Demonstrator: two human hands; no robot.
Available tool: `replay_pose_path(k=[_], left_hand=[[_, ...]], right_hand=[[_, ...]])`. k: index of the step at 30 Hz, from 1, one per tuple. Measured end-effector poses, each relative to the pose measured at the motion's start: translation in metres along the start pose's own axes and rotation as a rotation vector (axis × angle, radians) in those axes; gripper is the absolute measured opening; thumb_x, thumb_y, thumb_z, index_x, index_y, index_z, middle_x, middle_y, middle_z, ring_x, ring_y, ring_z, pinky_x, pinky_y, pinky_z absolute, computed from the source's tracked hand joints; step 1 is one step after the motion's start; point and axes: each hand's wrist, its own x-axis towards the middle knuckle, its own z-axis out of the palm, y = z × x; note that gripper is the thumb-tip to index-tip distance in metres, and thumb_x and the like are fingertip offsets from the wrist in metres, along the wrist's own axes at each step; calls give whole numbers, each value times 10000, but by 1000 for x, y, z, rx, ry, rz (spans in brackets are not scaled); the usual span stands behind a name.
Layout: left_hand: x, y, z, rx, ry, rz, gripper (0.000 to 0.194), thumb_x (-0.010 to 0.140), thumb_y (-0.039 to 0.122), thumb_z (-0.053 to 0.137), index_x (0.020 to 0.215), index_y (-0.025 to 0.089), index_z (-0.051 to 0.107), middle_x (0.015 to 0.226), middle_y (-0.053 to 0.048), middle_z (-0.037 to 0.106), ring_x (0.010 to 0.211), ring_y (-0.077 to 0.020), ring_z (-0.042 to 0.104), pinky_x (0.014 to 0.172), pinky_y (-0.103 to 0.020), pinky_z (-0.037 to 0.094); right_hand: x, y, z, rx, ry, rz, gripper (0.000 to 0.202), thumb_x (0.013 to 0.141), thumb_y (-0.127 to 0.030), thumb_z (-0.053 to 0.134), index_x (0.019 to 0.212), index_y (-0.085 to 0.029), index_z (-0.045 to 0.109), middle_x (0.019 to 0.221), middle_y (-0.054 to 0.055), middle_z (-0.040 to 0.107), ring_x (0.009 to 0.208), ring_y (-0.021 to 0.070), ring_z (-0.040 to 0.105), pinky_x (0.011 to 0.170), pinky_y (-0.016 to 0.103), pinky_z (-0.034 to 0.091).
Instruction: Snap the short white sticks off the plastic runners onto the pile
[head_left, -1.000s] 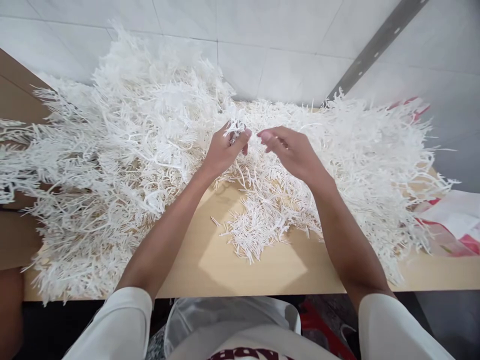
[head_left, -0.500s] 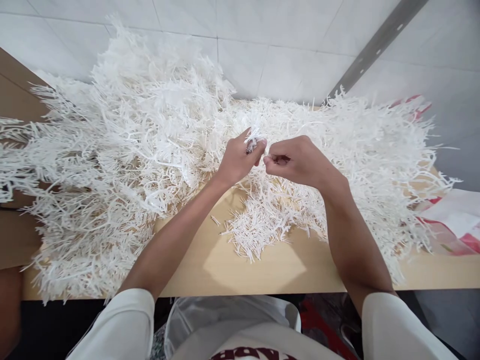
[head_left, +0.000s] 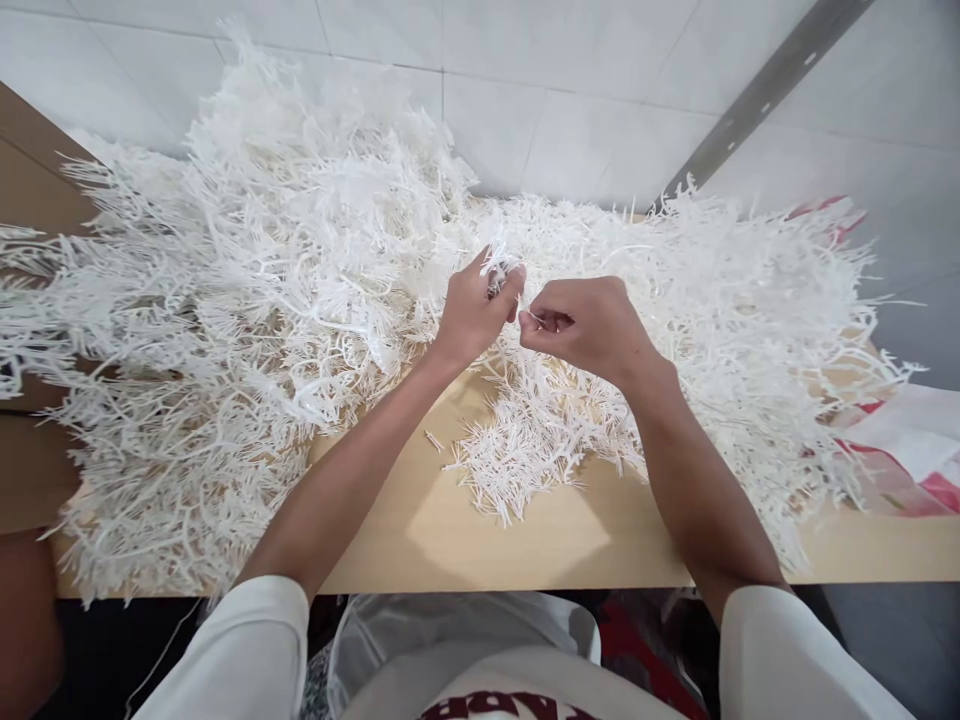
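My left hand (head_left: 480, 305) is closed on a white plastic sprig (head_left: 501, 262), whose bristly tips stick out above the thumb and fingers. Close beside it on the right, my right hand (head_left: 577, 322) is closed in a pinch. A thin white strand shows at its fingertips, and the fingers hide most of it. Under both hands lies a small heap of short white sprig pieces (head_left: 517, 450) on the wooden table (head_left: 480, 555). A large pile of branching white plastic sprigs (head_left: 300, 250) rises to the left, and another pile (head_left: 735, 330) spreads to the right.
A cardboard box (head_left: 34, 470) stands at the left edge. On the right lies a red and white plastic bag (head_left: 911, 450). Behind the table is a tiled wall (head_left: 570, 130) with a slanted grey metal bar (head_left: 750, 105). Part of another person shows at the lower left.
My right hand has moved slightly left, closer to my left hand, and a thin strand now shows at its fingertips. My left hand has shifted a little left and up.
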Motion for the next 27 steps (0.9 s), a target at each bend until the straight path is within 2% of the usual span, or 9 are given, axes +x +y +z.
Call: replay_pose_path(k=[4, 8, 11, 15, 18, 22, 24, 27], left_hand=[[10, -19, -16, -23, 127, -72, 418, 920, 545, 485, 660, 217, 492, 514, 13, 518, 493, -97, 463, 519, -271, 405], [21, -29, -33, -64, 145, -78, 407, 911, 568, 483, 704, 220, 519, 513, 25, 496, 474, -86, 454, 472, -252, 353], [21, -21, -31, -82, 80, -54, 389, 912, 564, 483, 739, 219, 534, 530, 28, 514, 467, -77, 456, 456, -239, 337], [14, -5, -23, -85, 3, -21, 372, 908, 534, 507, 726, 211, 540, 522, 28, 525, 478, -78, 466, 483, -239, 376], [10, 2, -21, -70, -27, -3, 372, 907, 522, 514, 714, 206, 539, 542, 22, 548, 505, -81, 486, 533, -250, 419], [7, 7, -19, -58, -31, 15, 374, 893, 538, 531, 718, 207, 531, 562, 15, 567, 568, -99, 540, 597, -264, 457], [6, 8, -18, -53, -43, 19, 363, 889, 540, 538, 735, 212, 535, 568, 15, 571, 583, -105, 550, 599, -266, 458], [5, 5, -16, -28, -51, 22, 338, 889, 533, 542, 764, 219, 536, 564, 21, 562, 577, -106, 544, 588, -266, 448]], right_hand=[[-5, -22, -17, 170, 9, -93, 246, 706, -174, 567, 484, -201, 464, 459, -49, 476, 470, 77, 424, 505, 252, 346], [-5, -28, -26, 198, 85, 41, 190, 818, -233, 554, 652, -216, 644, 677, -5, 685, 611, 120, 602, 607, 274, 478], [-2, -14, -19, 276, 108, 158, 193, 863, -266, 524, 839, -200, 704, 791, 19, 714, 686, 132, 646, 652, 283, 524], [2, 3, -5, 322, 117, 222, 226, 884, -303, 519, 968, -191, 696, 785, 19, 676, 688, 121, 635, 646, 273, 514], [3, 6, -1, 355, 73, 219, 243, 882, -375, 554, 953, -192, 696, 742, 3, 654, 650, 107, 607, 626, 260, 485], [5, 6, -2, 376, 4, 205, 346, 820, -495, 647, 993, -197, 685, 740, -8, 652, 633, 99, 562, 593, 247, 435], [5, 5, -1, 343, -2, 208, 358, 823, -531, 640, 959, -202, 673, 710, -16, 633, 617, 95, 533, 576, 242, 401], [4, 3, 0, 209, 8, 194, 325, 906, -501, 545, 808, -200, 618, 635, -27, 573, 569, 88, 459, 565, 247, 344]])
